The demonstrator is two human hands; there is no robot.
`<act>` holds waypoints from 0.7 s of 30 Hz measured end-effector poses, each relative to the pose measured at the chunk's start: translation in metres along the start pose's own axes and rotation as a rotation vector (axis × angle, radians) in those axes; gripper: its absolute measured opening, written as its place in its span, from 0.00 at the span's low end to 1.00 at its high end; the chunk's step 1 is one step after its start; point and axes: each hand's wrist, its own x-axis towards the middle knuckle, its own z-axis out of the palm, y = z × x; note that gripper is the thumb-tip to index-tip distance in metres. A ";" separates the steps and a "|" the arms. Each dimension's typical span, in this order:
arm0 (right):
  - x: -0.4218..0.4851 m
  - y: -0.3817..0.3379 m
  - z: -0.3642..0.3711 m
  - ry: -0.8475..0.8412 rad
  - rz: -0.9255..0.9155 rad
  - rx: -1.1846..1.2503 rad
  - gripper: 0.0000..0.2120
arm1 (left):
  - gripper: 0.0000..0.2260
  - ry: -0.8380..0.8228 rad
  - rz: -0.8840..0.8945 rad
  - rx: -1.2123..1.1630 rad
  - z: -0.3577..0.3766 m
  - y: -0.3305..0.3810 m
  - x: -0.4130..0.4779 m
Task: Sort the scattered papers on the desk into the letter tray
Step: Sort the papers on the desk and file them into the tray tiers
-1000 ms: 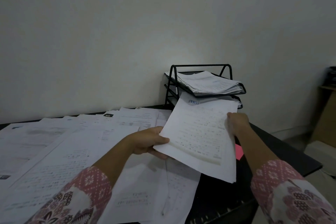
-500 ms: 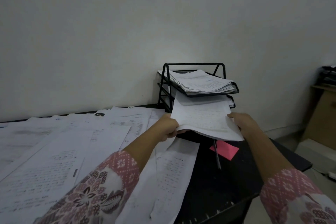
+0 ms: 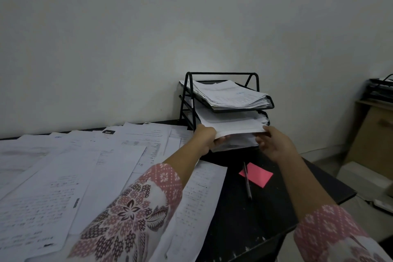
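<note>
A black wire letter tray [image 3: 222, 74] with stacked tiers stands at the back of the dark desk against the wall. Its top tier holds a thick pile of papers [image 3: 231, 94]. A sheaf of white papers [image 3: 234, 126] lies partly inside the middle tier, its near edge sticking out. My left hand [image 3: 207, 137] grips the sheaf's left near corner. My right hand [image 3: 274, 142] holds its right near corner. Several printed sheets [image 3: 70, 176] lie scattered over the left half of the desk.
A pink sticky note [image 3: 258, 174] and a pen [image 3: 247, 183] lie on the bare dark desk [image 3: 244, 219] right of the papers. Beyond the desk's right edge stand a wooden cabinet [image 3: 374, 138] with another tray on it and a white box [image 3: 361, 178] on the floor.
Both hands have carried the sheaf forward from above the desk and slid it into the tray's middle tier. The pink note and pen, hidden before, now show.
</note>
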 end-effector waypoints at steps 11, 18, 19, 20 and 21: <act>0.017 0.008 0.029 -0.008 -0.108 0.009 0.05 | 0.11 0.214 0.423 0.948 -0.090 -0.056 -0.002; 0.041 -0.001 0.050 0.048 -0.132 -0.044 0.07 | 0.15 0.183 0.562 1.319 -0.135 -0.109 0.004; 0.044 -0.001 0.053 0.046 -0.123 -0.048 0.03 | 0.15 0.194 0.582 1.312 -0.135 -0.111 0.004; 0.050 -0.002 0.055 0.044 -0.127 -0.057 0.05 | 0.15 0.203 0.604 1.308 -0.135 -0.112 0.005; 0.055 -0.001 0.056 0.053 -0.131 -0.076 0.10 | 0.15 0.206 0.618 1.309 -0.136 -0.113 0.005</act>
